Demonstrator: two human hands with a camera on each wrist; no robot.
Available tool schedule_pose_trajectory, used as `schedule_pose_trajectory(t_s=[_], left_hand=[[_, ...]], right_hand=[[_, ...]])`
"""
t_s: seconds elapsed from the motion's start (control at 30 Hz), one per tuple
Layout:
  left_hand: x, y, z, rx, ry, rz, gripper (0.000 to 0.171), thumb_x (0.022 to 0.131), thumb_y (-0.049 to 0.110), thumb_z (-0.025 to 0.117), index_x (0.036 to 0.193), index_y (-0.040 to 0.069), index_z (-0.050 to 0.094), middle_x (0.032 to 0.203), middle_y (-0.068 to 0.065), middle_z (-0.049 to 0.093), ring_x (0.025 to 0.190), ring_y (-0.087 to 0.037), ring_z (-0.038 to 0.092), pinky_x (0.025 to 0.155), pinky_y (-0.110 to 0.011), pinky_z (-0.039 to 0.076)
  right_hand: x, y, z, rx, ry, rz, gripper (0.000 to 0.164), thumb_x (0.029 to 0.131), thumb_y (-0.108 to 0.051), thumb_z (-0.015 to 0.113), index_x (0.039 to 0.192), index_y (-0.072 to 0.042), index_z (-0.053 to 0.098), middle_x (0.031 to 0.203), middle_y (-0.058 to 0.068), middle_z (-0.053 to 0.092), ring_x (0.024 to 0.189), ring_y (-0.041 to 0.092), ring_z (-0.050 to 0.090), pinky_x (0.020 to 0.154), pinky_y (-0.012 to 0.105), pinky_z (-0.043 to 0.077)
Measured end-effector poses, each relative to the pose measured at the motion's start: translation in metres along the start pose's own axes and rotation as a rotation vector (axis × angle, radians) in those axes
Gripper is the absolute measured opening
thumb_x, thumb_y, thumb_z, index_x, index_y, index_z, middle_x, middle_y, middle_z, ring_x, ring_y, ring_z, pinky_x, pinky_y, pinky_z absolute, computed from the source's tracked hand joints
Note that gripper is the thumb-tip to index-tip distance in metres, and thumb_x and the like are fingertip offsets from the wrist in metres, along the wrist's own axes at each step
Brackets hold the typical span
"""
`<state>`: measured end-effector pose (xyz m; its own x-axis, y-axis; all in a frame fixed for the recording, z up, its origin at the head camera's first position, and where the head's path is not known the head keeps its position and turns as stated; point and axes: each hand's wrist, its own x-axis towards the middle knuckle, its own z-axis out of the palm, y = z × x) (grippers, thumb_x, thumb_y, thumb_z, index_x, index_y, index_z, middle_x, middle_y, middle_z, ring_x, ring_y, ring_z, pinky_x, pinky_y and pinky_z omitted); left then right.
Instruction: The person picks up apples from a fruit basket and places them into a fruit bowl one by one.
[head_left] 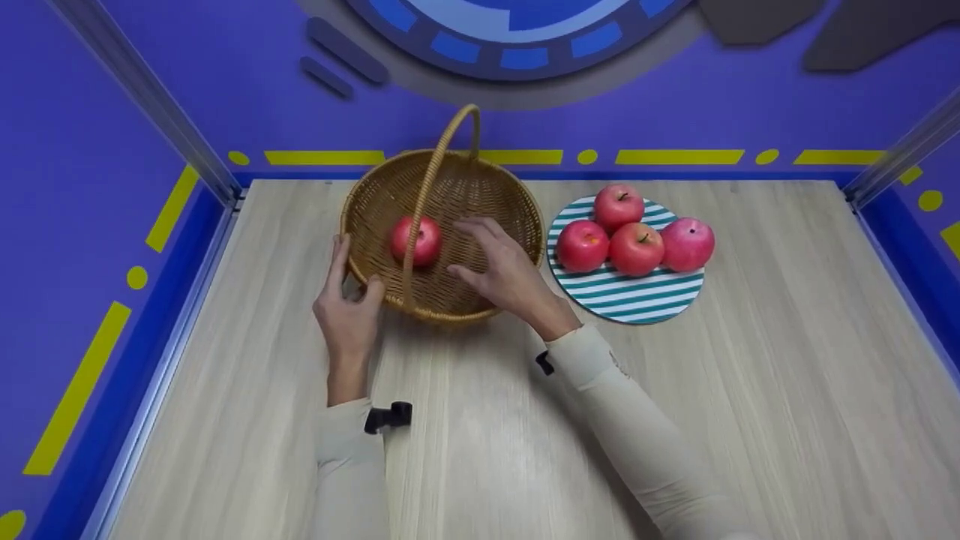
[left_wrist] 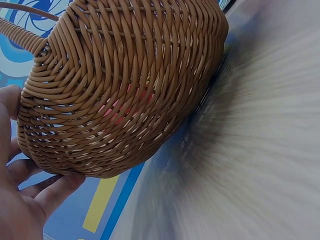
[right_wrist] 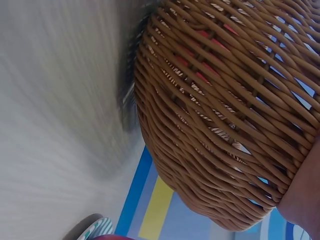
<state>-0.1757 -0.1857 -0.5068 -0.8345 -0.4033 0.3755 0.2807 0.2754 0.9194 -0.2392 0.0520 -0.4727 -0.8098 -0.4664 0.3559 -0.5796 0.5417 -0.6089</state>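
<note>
A brown wicker basket (head_left: 480,304) with a tall arched handle stands towards the back of the table. One red apple (head_left: 426,244) lies inside it, partly behind the handle; in both wrist views its red shows through the weave. My left hand (head_left: 346,311) holds the basket's left rim, thumb at the rim and fingers against the outer wall, as the left wrist view shows. Over the right part of the basket reaches my right hand (head_left: 510,274), fingers spread and holding nothing. In the right wrist view only a bit of that hand (right_wrist: 302,192) appears beside the rim.
Right of the basket lies a round green-and-white striped mat (head_left: 630,304) bearing several red apples (head_left: 636,249). Blue-purple panels with yellow marks stand behind and at both sides of the wooden table (head_left: 465,450).
</note>
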Motion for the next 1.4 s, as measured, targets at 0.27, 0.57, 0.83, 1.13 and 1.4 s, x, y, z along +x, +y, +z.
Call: schedule_pose_trajectory(t_s=[0.27,0.57,0.83,1.13,1.4], left_hand=[[0.000,0.005,0.000,0.010,-0.033,0.038,0.073,0.091,-0.004,0.066,0.158,0.020,0.054,0.165,0.001,0.043,0.138,-0.029,0.056,0.089,-0.035,0.059],[0.002,0.009,-0.001,0.069,-0.015,0.151,0.075,0.086,-0.010,0.065,0.156,0.015,0.056,0.164,-0.004,0.045,0.143,-0.018,0.050,0.093,-0.046,0.058],[0.002,0.009,-0.001,0.084,0.001,0.177,0.076,0.085,-0.011,0.067,0.155,0.017,0.058,0.164,-0.004,0.046,0.143,-0.018,0.051,0.094,-0.042,0.058],[0.002,0.011,0.001,0.089,0.023,0.179,0.073,0.083,-0.016,0.065,0.153,0.005,0.058,0.162,-0.016,0.046,0.142,-0.027,0.051,0.096,-0.052,0.056],[0.002,0.008,0.001,0.080,0.019,0.214,0.074,0.082,-0.014,0.068,0.153,0.008,0.059,0.162,-0.011,0.047,0.137,-0.025,0.055,0.095,-0.048,0.057]], right_hand=[[-0.005,0.004,0.004,0.000,0.035,0.009,0.061,0.097,-0.022,0.081,0.149,-0.001,0.056,0.146,0.014,0.058,0.135,0.028,0.056,0.114,0.039,0.044],[-0.012,0.009,0.017,-0.030,0.064,-0.014,0.058,0.097,-0.019,0.081,0.147,-0.002,0.056,0.145,0.014,0.057,0.134,0.026,0.058,0.112,0.038,0.047],[-0.012,0.009,0.018,-0.001,0.055,0.025,0.060,0.097,-0.019,0.081,0.149,-0.004,0.055,0.145,0.012,0.056,0.133,0.026,0.058,0.111,0.039,0.048],[-0.012,0.010,0.021,-0.008,0.055,0.008,0.059,0.097,-0.020,0.081,0.147,-0.003,0.056,0.142,0.014,0.057,0.130,0.028,0.060,0.110,0.040,0.049],[-0.014,0.010,0.021,-0.034,0.041,0.036,0.059,0.097,-0.022,0.080,0.147,-0.002,0.056,0.143,0.015,0.057,0.128,0.028,0.061,0.109,0.042,0.050]])
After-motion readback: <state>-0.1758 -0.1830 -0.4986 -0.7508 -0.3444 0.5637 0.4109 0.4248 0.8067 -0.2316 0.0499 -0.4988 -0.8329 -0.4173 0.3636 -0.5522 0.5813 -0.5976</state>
